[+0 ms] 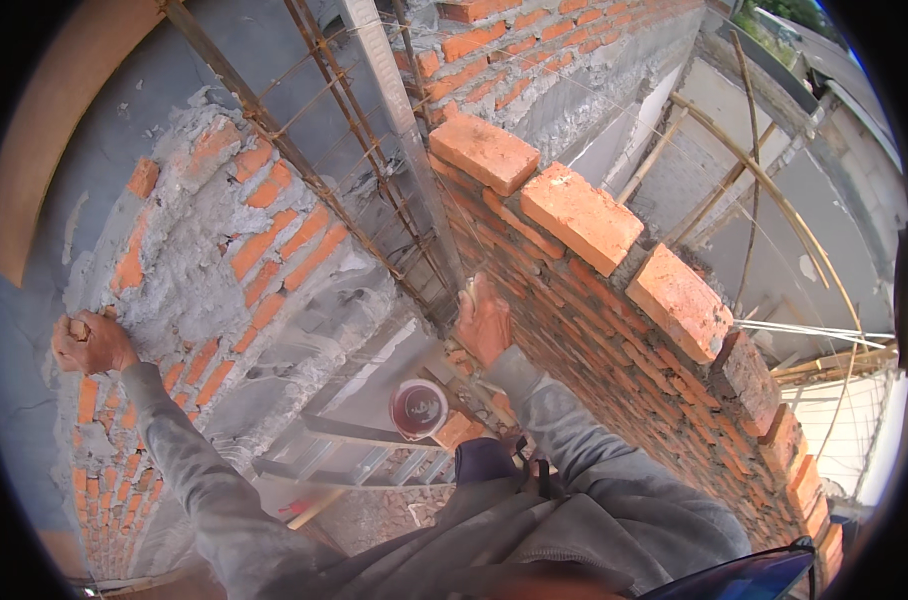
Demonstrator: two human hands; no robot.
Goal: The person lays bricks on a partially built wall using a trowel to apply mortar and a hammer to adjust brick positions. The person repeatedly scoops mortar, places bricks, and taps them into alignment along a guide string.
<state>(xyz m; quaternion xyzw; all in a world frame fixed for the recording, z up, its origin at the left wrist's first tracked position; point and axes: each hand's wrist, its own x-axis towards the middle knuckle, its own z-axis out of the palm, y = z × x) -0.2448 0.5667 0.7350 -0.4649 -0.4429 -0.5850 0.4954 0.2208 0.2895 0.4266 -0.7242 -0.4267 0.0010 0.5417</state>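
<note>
- Left hand (pixel 92 342): closed in a fist, fingers curled round a small lump, perhaps a brick fragment, pressed against the left wall (pixel 224 270). What exactly it grips cannot be told.
- Right hand (pixel 482 320): laid flat on the face of the right wall (pixel 614 350), fingers together, just beside the foot of the rebar cage (pixel 374 170). A pale object shows at the fingertips; whether the hand grips it cannot be told.
- The two hands are well apart, one on each wall, with the corner between them.
- Left wall: red brick partly covered with rough grey mortar, the bricks showing through in patches.
- Right wall: bare red brick in courses, its top stepping down to the right, three bricks (pixel 581 215) lying loose along the upper edge.
- Rebar cage: rusty bars tied with thin wire, standing in the corner between the walls, with a grey metal strip (pixel 394 100) running alongside.
- Bucket (pixel 418 408): round, reddish inside, seen below between the forearms.
- Bamboo poles (pixel 764 180): crossing beyond the right wall.
</note>
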